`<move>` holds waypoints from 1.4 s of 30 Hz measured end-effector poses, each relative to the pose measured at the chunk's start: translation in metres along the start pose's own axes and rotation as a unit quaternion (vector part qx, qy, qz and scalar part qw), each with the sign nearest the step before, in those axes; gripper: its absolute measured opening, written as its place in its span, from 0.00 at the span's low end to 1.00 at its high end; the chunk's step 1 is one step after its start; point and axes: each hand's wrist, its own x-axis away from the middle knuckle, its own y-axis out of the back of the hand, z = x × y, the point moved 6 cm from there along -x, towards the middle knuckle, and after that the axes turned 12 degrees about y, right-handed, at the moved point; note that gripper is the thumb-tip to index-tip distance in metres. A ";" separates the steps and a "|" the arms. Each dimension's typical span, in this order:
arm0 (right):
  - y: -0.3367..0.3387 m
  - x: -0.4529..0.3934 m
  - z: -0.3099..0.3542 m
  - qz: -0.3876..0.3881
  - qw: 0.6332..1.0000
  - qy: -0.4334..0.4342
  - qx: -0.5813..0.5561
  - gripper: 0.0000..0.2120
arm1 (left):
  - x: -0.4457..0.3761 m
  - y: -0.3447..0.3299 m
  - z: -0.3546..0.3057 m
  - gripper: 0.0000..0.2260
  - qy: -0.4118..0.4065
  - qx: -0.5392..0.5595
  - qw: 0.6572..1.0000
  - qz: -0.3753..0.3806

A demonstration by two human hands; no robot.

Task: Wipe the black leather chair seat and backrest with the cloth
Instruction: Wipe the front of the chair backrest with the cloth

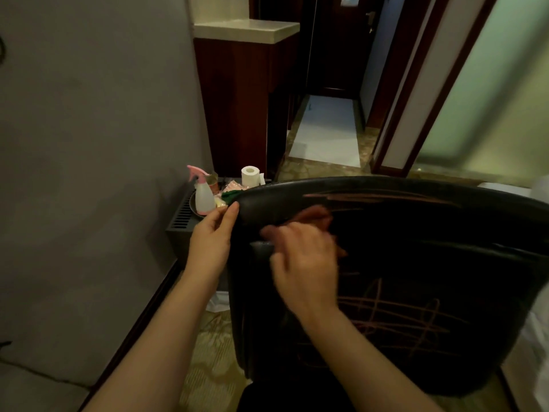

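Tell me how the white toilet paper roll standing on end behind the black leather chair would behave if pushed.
The white toilet paper roll looks light, so a nudge would probably slide or topple it. Once on its side its round form would likely roll. It stands close to the pink-topped spray bottle, so it may bump that.

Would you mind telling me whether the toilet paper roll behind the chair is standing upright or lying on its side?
Upright: the toilet paper roll stands on end, its hollow core opening facing up.
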 end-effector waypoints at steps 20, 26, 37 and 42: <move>-0.025 -0.052 0.016 0.028 0.996 0.043 0.077 0.24 | -0.008 0.012 -0.001 0.07 -0.003 -0.022 1.000 0.015; -0.009 -0.048 -0.009 0.082 0.976 0.173 0.106 0.29 | -0.011 0.014 -0.003 0.10 -0.002 -0.054 0.997 0.049; 0.017 -0.040 -0.065 -0.028 0.991 -0.114 0.059 0.23 | -0.004 0.006 -0.003 0.09 -0.022 -0.056 0.998 -0.016; -0.062 -0.055 0.052 0.119 0.984 0.072 0.112 0.25 | -0.004 0.010 0.009 0.18 0.078 0.064 0.993 -0.055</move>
